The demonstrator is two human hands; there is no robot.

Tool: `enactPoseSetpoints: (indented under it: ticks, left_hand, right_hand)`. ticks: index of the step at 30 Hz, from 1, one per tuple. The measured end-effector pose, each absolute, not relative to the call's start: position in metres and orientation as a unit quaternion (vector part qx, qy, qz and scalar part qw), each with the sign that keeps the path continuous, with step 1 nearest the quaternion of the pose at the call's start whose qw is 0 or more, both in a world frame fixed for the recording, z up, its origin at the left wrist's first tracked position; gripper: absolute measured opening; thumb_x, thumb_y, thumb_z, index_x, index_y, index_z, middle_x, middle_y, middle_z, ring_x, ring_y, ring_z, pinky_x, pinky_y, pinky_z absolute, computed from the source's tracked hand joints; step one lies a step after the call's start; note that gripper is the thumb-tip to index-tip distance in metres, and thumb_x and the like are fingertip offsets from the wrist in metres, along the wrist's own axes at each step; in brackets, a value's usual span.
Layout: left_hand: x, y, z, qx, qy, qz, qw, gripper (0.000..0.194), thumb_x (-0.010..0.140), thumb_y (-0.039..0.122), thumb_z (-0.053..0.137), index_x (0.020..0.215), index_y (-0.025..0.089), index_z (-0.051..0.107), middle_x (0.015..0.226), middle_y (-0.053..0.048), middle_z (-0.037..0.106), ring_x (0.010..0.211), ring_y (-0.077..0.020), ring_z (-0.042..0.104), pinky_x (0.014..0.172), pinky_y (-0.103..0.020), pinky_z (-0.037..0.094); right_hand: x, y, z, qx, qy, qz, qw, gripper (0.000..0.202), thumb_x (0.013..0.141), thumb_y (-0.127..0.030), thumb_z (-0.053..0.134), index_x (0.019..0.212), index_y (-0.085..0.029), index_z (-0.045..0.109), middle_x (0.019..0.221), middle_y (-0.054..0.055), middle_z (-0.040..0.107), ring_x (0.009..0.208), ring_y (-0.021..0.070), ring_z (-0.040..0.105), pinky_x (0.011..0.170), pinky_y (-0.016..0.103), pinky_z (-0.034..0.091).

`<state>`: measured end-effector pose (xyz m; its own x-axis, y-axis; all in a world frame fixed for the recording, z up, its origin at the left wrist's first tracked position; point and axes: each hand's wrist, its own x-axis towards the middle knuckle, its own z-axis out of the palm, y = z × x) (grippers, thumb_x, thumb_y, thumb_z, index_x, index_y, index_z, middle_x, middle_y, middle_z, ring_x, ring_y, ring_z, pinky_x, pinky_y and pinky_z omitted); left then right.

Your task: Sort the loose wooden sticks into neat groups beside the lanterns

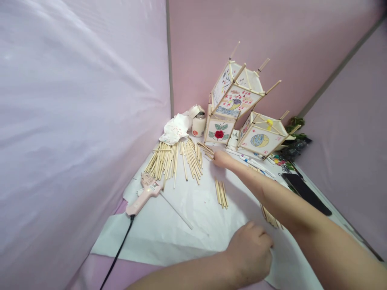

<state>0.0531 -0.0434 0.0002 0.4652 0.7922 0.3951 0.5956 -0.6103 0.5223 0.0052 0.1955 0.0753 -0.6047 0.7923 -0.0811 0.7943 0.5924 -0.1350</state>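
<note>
My right hand [223, 159] reaches far across the white sheet. Its fingers are closed round a few wooden sticks [206, 149], whose ends stick out to the left. Close to me, my left hand [251, 250] is curled with its back up; whatever its fingers hold, if anything, is hidden. A small row of wooden sticks [221, 194] lies between the two hands, and another row [271, 217] is partly covered by my right forearm. To the left, a large fan of loose sticks [163, 161] spreads over the sheet.
Paper-and-stick lanterns with drawings stand at the back: a stacked one [238, 100] and a lower one [259, 139]. Beside them is a white jar [198, 124] near crumpled tissue [175, 128]. A pink glue gun [145, 197], markers [256, 165] and a black phone [306, 194] lie around.
</note>
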Motion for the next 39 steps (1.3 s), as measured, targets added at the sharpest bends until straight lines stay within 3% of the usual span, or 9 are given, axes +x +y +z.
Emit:
enactPoseSetpoints:
  ticks: [4, 9, 12, 16, 19, 23, 26, 32, 39]
  left_hand:
    - [0.051, -0.045, 0.003, 0.839, 0.404, 0.324, 0.168, 0.018, 0.073, 0.009, 0.053, 0.086, 0.012, 0.064, 0.082, -0.007, 0.058, 0.080, -0.0193, 0.051, 0.073, -0.030, 0.047]
    - [0.052, -0.045, 0.000, 0.833, 0.410, 0.324, 0.183, 0.019, 0.072, 0.007, 0.053, 0.088, 0.012, 0.063, 0.086, -0.008, 0.059, 0.082, -0.0197, 0.051, 0.074, -0.031, 0.047]
    - [0.053, -0.045, -0.001, 0.831, 0.412, 0.326, 0.180, 0.019, 0.072, 0.008, 0.053, 0.087, 0.013, 0.064, 0.085, -0.007, 0.059, 0.082, -0.0200, 0.051, 0.073, -0.030, 0.047]
    - [0.052, -0.045, -0.002, 0.834, 0.407, 0.331, 0.170, 0.019, 0.071, 0.008, 0.053, 0.086, 0.013, 0.064, 0.083, -0.007, 0.059, 0.081, -0.0197, 0.051, 0.072, -0.030, 0.046]
    - [0.052, -0.045, -0.002, 0.834, 0.406, 0.334, 0.166, 0.019, 0.070, 0.008, 0.053, 0.086, 0.012, 0.064, 0.083, -0.007, 0.060, 0.080, -0.0193, 0.052, 0.072, -0.029, 0.046]
    - [0.052, -0.045, -0.003, 0.834, 0.402, 0.342, 0.160, 0.018, 0.071, 0.009, 0.053, 0.085, 0.012, 0.064, 0.082, -0.006, 0.059, 0.079, -0.0187, 0.051, 0.072, -0.028, 0.046]
    - [0.053, -0.044, -0.007, 0.835, 0.399, 0.347, 0.154, 0.018, 0.072, 0.011, 0.052, 0.085, 0.013, 0.064, 0.080, -0.006, 0.058, 0.076, -0.0179, 0.050, 0.071, -0.028, 0.046]
    - [0.055, -0.042, -0.008, 0.839, 0.404, 0.335, 0.146, 0.014, 0.072, 0.013, 0.053, 0.082, 0.014, 0.063, 0.076, -0.005, 0.056, 0.073, -0.0183, 0.048, 0.070, -0.029, 0.044]
    - [0.056, -0.042, -0.011, 0.843, 0.407, 0.324, 0.137, 0.009, 0.074, 0.017, 0.053, 0.080, 0.015, 0.060, 0.075, -0.004, 0.054, 0.071, -0.0178, 0.047, 0.066, -0.029, 0.041]
  right_hand:
    - [0.055, 0.171, 0.084, 0.395, 0.918, -0.047, 0.009, 0.015, 0.084, -0.014, 0.052, 0.087, -0.015, 0.067, 0.091, 0.012, 0.067, 0.086, 0.0232, 0.060, 0.074, 0.029, 0.042]
    - [0.114, 0.142, 0.084, 0.162, 0.985, 0.049, 0.046, 0.024, 0.095, -0.015, 0.040, 0.091, -0.015, 0.064, 0.094, 0.012, 0.061, 0.092, 0.0215, 0.054, 0.079, 0.030, 0.040]
    - [0.126, 0.133, 0.079, 0.113, 0.991, 0.052, 0.052, 0.025, 0.096, -0.014, 0.038, 0.098, -0.015, 0.063, 0.102, 0.012, 0.060, 0.095, 0.0208, 0.053, 0.080, 0.030, 0.041]
    - [0.108, 0.141, 0.081, 0.183, 0.982, 0.047, -0.006, 0.029, 0.094, -0.013, 0.042, 0.118, -0.018, 0.056, 0.122, 0.012, 0.055, 0.101, 0.0201, 0.055, 0.079, 0.029, 0.043]
    - [0.080, 0.166, 0.085, 0.312, 0.948, 0.045, -0.035, 0.025, 0.093, -0.019, 0.046, 0.115, -0.017, 0.059, 0.113, 0.011, 0.061, 0.102, 0.0218, 0.057, 0.082, 0.029, 0.043]
    - [0.051, 0.203, 0.076, 0.459, 0.888, 0.019, 0.007, 0.023, 0.088, -0.030, 0.056, 0.101, -0.014, 0.065, 0.098, 0.013, 0.067, 0.092, 0.0248, 0.062, 0.074, 0.030, 0.045]
    - [0.042, 0.222, 0.067, 0.486, 0.873, 0.020, 0.024, 0.016, 0.084, -0.022, 0.056, 0.093, -0.014, 0.067, 0.092, 0.013, 0.068, 0.086, 0.0252, 0.064, 0.069, 0.029, 0.045]
    - [0.035, 0.240, 0.072, 0.493, 0.868, 0.060, -0.008, 0.031, 0.086, -0.015, 0.047, 0.113, -0.012, 0.061, 0.116, 0.018, 0.061, 0.110, 0.0293, 0.055, 0.082, 0.033, 0.044]
    - [0.009, 0.237, 0.061, 0.434, 0.900, 0.045, 0.010, 0.029, 0.091, -0.025, 0.044, 0.106, -0.013, 0.065, 0.113, 0.014, 0.064, 0.105, 0.0239, 0.058, 0.086, 0.028, 0.042]
